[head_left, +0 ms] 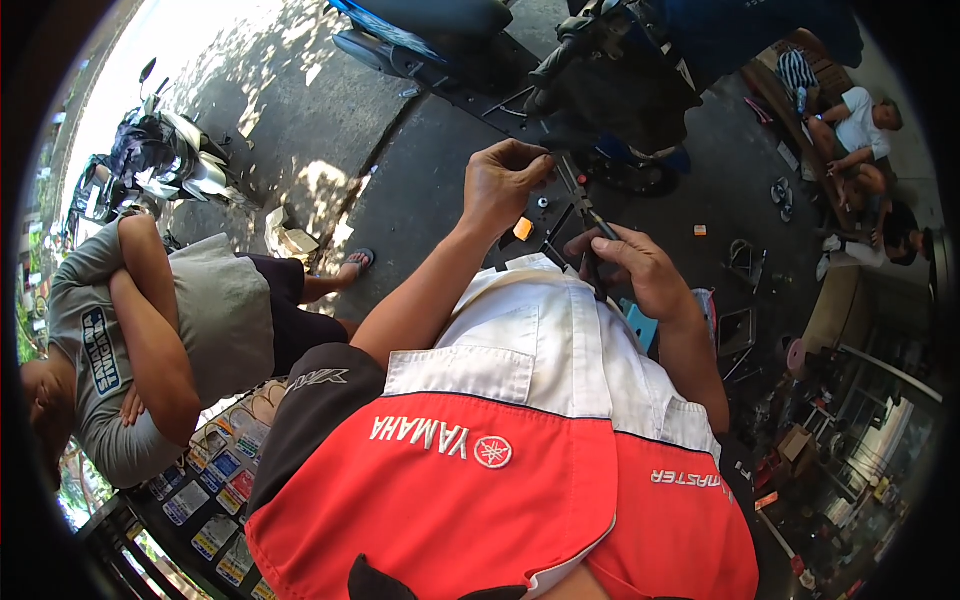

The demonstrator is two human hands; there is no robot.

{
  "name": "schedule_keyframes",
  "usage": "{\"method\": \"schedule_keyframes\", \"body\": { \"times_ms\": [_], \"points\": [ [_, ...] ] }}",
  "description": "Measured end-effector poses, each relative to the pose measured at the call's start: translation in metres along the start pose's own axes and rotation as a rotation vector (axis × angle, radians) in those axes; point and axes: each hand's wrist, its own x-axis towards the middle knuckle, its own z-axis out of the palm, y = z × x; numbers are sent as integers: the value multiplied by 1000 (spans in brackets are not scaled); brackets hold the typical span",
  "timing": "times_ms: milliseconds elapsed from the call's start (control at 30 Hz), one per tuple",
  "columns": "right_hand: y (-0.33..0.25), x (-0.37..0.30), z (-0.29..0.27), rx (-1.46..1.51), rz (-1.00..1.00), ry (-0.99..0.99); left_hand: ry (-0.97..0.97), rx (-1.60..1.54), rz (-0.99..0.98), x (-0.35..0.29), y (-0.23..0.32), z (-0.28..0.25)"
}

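Note:
My right hand [645,268] is closed around the lower end of a long, slim metal tool [578,196]. The tool points up and away from my chest, dark toward the grip and greyer toward the tip; its exact kind is unclear. Close to that upper end, my left hand [505,182] has its thumb and fingertips pinched together. Whatever they hold is too small or hidden to make out. Beyond both hands stands a blue and black motorcycle [440,45], partly cut off by the upper edge.
A person with folded arms [150,340] stands close on my left. Another motorcycle [180,155] is parked farther left. On the dark floor lie an orange piece [523,229] and a small orange box [700,230]. People sit on a bench [790,130] at the far right.

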Motion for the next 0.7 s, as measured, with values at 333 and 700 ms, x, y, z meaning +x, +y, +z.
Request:
{"method": "schedule_keyframes", "body": {
  "times_ms": [333,700],
  "points": [
    [-1,2,-4,19,5,24,-18,165,92,0,2,-1],
    [4,6,-17,137,-21,-10,-80,421,279,5,9,4]
  ]
}}
